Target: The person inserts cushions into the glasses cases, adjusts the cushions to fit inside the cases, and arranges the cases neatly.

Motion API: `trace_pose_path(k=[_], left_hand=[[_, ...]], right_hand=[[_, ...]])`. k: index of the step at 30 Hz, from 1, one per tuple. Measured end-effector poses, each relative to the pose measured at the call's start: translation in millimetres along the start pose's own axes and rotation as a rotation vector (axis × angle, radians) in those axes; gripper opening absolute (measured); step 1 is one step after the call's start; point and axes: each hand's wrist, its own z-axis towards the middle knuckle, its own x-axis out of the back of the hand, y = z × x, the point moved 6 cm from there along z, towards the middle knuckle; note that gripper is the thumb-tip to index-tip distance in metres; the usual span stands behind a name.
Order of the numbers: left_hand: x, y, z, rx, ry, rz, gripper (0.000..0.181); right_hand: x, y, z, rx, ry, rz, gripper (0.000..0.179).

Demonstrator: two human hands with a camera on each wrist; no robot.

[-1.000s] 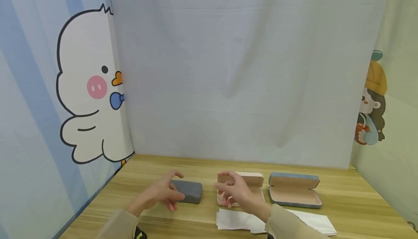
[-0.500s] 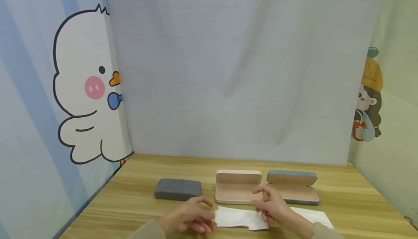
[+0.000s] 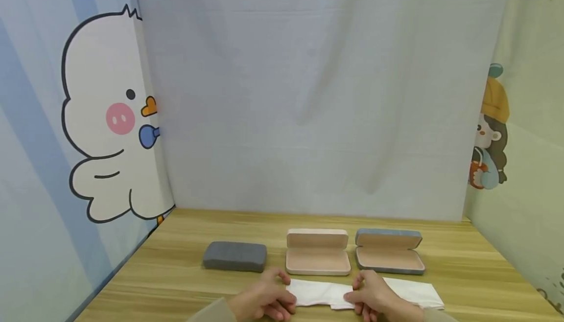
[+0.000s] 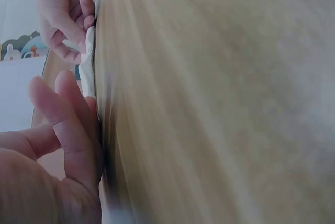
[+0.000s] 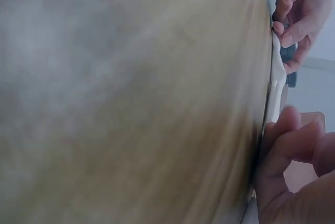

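Observation:
A folded white cloth (image 3: 319, 293) lies flat on the wooden table in the head view, between my two hands. My left hand (image 3: 269, 296) is at its left end, the thumb on top and fingertips at the edge, pinching it. At the right end my right hand (image 3: 374, 293) pinches the cloth between thumb and fingers. In the left wrist view the cloth (image 4: 88, 67) appears edge-on, low against the tabletop. A second white cloth (image 3: 416, 291) lies to the right, partly hidden behind my right hand.
Behind the cloths stand an open cream glasses case (image 3: 318, 262) and an open blue-grey glasses case (image 3: 391, 259). A closed dark grey glasses case (image 3: 235, 256) sits to their left. A pale curtain (image 3: 308, 92) hangs at the back edge of the table (image 3: 458, 263).
Both hands have come down toward me, the left moving right from beside the grey case, onto the ends of the white cloth. The cases stay put; the view has shifted slightly.

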Motion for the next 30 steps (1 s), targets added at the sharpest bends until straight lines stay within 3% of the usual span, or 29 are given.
trace_pose_path(k=[4, 8, 14, 18, 30], left_hand=[[-4.8, -0.6, 0.4, 0.002, 0.051, 0.031, 0.03], [-3.9, -3.2, -0.6, 0.039, 0.089, 0.043, 0.023], [-3.1, -3.5, -2.0, 0.068, 0.099, 0.05, 0.018], [-2.9, -1.4, -0.2, 0.067, 0.082, 0.033, 0.015], [12.0, 37.9, 11.9, 0.026, 0.064, -0.022, 0.005]], right_hand=[[-4, -3, 0.2, 0.022, 0.016, -0.055, 0.023], [-9, -5, 1.5, 0.051, -0.031, -0.036, 0.018], [-10, -5, 6.6, 0.011, -0.06, -0.005, 0.012], [-5, -9, 10.8, 0.039, -0.053, -0.008, 0.011], [21, -32, 27.7, 0.047, -0.041, 0.078, 0.014]])
